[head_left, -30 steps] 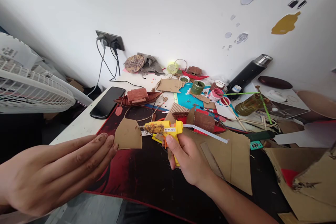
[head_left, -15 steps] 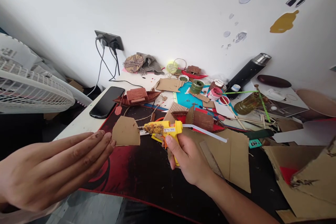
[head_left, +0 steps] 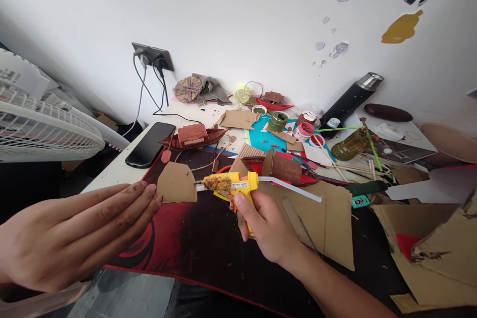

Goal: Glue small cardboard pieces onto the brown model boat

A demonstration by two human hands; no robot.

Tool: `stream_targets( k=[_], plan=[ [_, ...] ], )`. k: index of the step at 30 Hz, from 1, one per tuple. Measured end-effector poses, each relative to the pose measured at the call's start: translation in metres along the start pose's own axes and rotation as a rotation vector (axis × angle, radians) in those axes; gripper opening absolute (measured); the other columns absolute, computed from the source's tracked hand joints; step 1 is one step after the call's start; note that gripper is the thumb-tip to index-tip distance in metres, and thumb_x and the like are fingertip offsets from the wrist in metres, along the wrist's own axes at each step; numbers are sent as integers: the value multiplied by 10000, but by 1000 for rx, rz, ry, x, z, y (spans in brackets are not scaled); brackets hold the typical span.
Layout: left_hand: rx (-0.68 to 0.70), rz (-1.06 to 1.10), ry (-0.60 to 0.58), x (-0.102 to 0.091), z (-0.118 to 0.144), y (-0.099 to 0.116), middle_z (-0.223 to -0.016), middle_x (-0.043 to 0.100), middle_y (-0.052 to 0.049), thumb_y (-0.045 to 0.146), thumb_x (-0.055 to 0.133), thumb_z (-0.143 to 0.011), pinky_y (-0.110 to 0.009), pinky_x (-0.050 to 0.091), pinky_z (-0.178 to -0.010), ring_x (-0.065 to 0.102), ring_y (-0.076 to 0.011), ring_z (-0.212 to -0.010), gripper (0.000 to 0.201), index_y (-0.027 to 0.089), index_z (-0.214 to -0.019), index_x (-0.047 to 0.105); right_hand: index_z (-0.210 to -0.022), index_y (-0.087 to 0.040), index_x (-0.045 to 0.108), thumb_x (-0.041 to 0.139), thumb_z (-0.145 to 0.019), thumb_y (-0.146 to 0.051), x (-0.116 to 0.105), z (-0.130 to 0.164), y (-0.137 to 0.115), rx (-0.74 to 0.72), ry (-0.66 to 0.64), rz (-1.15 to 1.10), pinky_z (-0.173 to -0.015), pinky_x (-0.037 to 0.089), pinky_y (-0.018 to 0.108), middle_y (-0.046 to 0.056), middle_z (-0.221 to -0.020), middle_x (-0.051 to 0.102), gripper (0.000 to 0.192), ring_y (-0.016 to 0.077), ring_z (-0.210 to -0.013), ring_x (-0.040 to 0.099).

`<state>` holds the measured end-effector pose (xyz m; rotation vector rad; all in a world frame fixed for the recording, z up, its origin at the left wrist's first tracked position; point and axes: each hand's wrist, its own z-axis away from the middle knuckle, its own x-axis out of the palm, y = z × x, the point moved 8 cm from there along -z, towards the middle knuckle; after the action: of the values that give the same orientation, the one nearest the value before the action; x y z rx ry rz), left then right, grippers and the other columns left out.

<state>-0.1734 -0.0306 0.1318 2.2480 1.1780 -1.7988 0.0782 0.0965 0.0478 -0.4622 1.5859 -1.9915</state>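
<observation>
A white wall (head_left: pixel 238 15) fills the upper half of the frame, with a socket (head_left: pixel 152 55) and cables at upper left. Below it a cluttered desk (head_left: pixel 119 176) runs across the frame, covered at centre by a dark red-and-black mat (head_left: pixel 201 243). A white fan guard (head_left: pixel 40 129) juts in at the left edge. Large cardboard sheets (head_left: pixel 439 253) lie at lower right, and another brown sheet (head_left: pixel 335 223) lies just right of centre, partly under the right wrist.

The left hand (head_left: pixel 74 233) reaches in from lower left, fingers stretched out nearly flat and close together; their tips pinch the left edge of a small cardboard piece (head_left: pixel 177 184), held above the mat. The right hand (head_left: pixel 266 226), at lower centre, is closed around the grip of a yellow glue gun (head_left: pixel 236 186), one finger by the orange trigger. The gun's crusted nozzle points left and touches the right edge of the cardboard piece; a white glue stick (head_left: pixel 290 188) pokes out behind it to the right.

Behind the gun stand a black phone (head_left: pixel 150 144), a brown model boat (head_left: pixel 194 136), a curved brown cardboard form (head_left: pixel 283 166), paint pots (head_left: pixel 290 126), a black flask (head_left: pixel 350 102) and loose wooden sticks (head_left: pixel 357 171).
</observation>
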Motion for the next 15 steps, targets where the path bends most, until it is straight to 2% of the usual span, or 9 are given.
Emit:
stream_targets(
  k=[3, 5, 11, 15],
  plan=[
    [-5, 1, -4, 0, -2, -1, -1753, 628, -128, 309, 420, -1064, -471, 303, -1505, 477, -304, -1719, 723, 78, -1741, 532, -880, -252, 602, 538, -1096, -820, 0, 0, 0, 4, 2, 8, -538, 395, 288, -40, -552, 582, 612, 144, -485, 529],
    [-13, 1, -8, 0, -2, -2, -1757, 627, -114, 325, 419, -1088, -473, 302, -1506, 476, -296, -1720, 711, 91, -1752, 521, -892, -249, 608, 533, -1101, -807, 0, 0, 1, 8, 2, 13, -543, 396, 288, -43, -551, 581, 601, 142, -484, 522],
    [-50, 0, -46, 1, 1, -4, -1653, 729, -52, 341, 446, -1087, -475, 269, -1522, 466, -261, -1727, 693, 174, -1753, 545, -897, -245, 610, 530, -1100, -808, 0, 0, 2, -3, -8, 11, -538, 394, 283, -44, -549, 579, 603, 143, -485, 527],
    [-39, 0, -57, 1, 2, -3, -1705, 685, -85, 304, 458, -1066, -485, 281, -1515, 461, -288, -1731, 678, 130, -1709, 587, -916, -240, 623, 536, -1092, -821, 1, 2, 2, 1, -17, 10, -532, 395, 285, -42, -556, 579, 614, 147, -485, 540]
  ],
)
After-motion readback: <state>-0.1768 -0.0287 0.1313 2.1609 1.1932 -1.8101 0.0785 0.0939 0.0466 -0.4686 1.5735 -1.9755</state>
